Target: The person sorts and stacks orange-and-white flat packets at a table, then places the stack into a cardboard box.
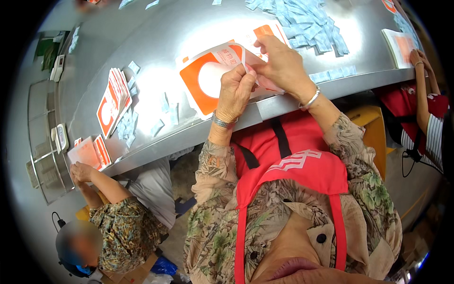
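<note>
An orange-and-white printed plastic pouch (209, 72) lies slanted near the front edge of the metal table, on top of more pouches. Its near right edge is lifted and curled between my two hands. My left hand (234, 90), with a metal watch band at the wrist, pinches this edge between thumb and fingers. At the same raised edge, my right hand (282, 64) has its lower fingers on the film, partly hidden by it; a silver bracelet circles that wrist. Another printed pouch (273, 33) lies behind my right hand.
A heap of small light-blue sachets (301, 21) spreads across the back, with a row of sachets (333, 73) along the front edge. Fanned pouches (114, 96) stand left beside loose sachets (127, 124). Co-workers' hands (83, 172) handle pouches left; others rest by a pouch stack (399, 48) right.
</note>
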Tool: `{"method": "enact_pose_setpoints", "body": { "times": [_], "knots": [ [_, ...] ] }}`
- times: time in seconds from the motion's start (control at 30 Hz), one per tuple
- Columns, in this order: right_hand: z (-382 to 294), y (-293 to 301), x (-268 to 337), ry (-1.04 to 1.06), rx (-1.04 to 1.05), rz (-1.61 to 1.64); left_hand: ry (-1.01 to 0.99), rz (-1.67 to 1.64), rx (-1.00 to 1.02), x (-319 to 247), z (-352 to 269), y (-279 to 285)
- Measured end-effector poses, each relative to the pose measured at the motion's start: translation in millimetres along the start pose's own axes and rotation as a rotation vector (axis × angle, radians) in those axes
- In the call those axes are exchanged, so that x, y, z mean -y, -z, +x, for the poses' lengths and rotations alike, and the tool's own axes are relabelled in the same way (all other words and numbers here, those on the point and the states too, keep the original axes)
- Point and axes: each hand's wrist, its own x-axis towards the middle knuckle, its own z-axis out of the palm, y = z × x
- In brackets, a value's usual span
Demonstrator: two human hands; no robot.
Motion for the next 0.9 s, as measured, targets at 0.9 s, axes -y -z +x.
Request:
{"method": "enact_pose_setpoints", "body": {
  "times": [0.9],
  "knots": [
    [14.2, 25.4, -53.1, -0.14, 0.226, -0.454, 0.188, 0.892, -0.217, 14.1, 22.9, 3.2]
  ]
}}
